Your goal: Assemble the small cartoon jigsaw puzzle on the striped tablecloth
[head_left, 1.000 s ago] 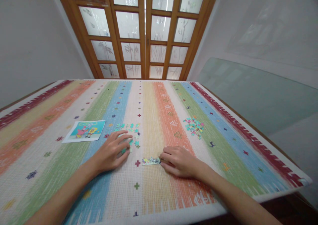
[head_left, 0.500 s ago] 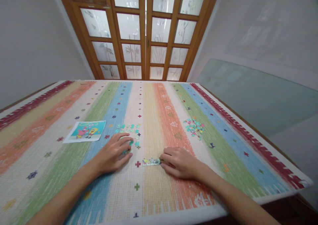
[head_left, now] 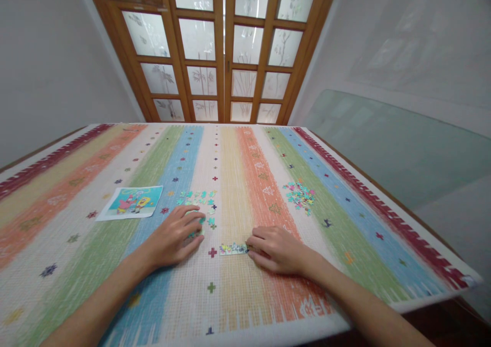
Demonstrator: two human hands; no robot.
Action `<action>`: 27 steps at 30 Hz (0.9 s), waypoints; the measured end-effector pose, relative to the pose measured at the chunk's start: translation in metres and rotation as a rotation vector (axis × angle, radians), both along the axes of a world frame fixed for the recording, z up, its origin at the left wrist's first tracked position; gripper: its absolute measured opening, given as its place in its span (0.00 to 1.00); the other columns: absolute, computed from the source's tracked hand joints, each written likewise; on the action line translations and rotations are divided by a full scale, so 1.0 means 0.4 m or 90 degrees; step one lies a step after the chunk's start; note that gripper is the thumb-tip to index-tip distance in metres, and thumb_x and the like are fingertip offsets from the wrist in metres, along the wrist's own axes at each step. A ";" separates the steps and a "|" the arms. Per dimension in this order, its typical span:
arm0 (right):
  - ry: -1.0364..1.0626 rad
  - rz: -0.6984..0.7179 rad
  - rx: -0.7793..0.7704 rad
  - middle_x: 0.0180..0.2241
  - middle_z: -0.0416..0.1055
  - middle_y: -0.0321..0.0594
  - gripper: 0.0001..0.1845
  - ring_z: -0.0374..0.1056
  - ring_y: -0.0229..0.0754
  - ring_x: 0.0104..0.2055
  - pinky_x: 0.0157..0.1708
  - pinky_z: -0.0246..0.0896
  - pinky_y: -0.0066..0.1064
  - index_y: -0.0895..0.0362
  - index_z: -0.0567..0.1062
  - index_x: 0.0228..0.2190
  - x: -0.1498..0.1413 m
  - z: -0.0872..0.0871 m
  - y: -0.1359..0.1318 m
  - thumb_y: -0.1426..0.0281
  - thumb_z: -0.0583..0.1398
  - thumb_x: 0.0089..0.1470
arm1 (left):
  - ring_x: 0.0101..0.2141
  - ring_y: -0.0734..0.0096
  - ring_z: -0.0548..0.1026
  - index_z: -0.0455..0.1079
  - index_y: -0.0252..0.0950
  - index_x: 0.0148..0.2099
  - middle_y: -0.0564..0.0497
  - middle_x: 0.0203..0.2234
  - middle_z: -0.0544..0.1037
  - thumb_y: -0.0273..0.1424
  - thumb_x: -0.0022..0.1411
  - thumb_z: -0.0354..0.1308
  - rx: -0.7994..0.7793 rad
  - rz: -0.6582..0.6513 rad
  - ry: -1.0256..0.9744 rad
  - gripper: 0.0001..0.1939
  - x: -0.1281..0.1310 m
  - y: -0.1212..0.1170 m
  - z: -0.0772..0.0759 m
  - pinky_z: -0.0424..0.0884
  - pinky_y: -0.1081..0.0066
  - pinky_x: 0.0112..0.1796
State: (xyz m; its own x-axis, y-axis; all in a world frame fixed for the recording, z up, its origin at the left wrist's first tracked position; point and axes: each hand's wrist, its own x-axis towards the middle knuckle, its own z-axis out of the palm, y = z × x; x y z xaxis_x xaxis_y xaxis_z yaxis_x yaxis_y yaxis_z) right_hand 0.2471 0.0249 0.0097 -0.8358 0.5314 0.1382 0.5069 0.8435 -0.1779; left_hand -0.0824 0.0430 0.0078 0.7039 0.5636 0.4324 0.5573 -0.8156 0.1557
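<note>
My left hand (head_left: 178, 237) rests on the cloth with its fingers apart and slightly bent. Its fingertips lie beside loose teal jigsaw puzzle pieces (head_left: 196, 199), and a few more pieces are partly hidden under them. To the right, a short strip of joined jigsaw puzzle pieces (head_left: 233, 249) lies flat on the yellow stripe. My right hand (head_left: 274, 250) has its fingers closed at the strip's right end; the fingers cover that end, so what exactly is pinched there is hidden.
A heap of mixed puzzle pieces (head_left: 299, 197) lies farther right. On the left is a printed cartoon picture (head_left: 132, 202). A striped tablecloth (head_left: 238, 173) covers the table. Beyond stand wooden glass-paned doors (head_left: 224, 66), with a pale glass panel (head_left: 391, 147) against the right wall.
</note>
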 end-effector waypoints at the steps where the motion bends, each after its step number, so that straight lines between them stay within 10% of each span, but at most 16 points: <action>1: -0.001 0.000 0.000 0.31 0.70 0.41 0.11 0.61 0.39 0.30 0.29 0.47 0.33 0.58 0.73 0.34 0.000 0.000 0.000 0.69 0.53 0.66 | 0.55 0.54 0.70 0.70 0.39 0.41 0.47 0.49 0.78 0.28 0.67 0.54 0.001 0.001 -0.001 0.04 0.000 -0.001 0.001 0.69 0.51 0.54; 17: 0.005 -0.004 -0.005 0.31 0.70 0.40 0.10 0.60 0.39 0.30 0.29 0.47 0.33 0.58 0.72 0.34 0.001 -0.002 -0.003 0.69 0.53 0.66 | 0.48 0.49 0.75 0.75 0.35 0.49 0.40 0.46 0.81 0.31 0.70 0.46 0.106 0.253 0.041 0.17 -0.181 0.100 0.001 0.72 0.48 0.49; 27: 0.004 -0.008 -0.008 0.32 0.71 0.41 0.11 0.62 0.39 0.31 0.30 0.48 0.33 0.58 0.72 0.36 0.003 -0.004 -0.003 0.69 0.52 0.67 | 0.50 0.48 0.75 0.78 0.36 0.47 0.41 0.45 0.82 0.35 0.70 0.45 0.025 0.220 0.063 0.19 -0.163 0.099 -0.040 0.71 0.48 0.50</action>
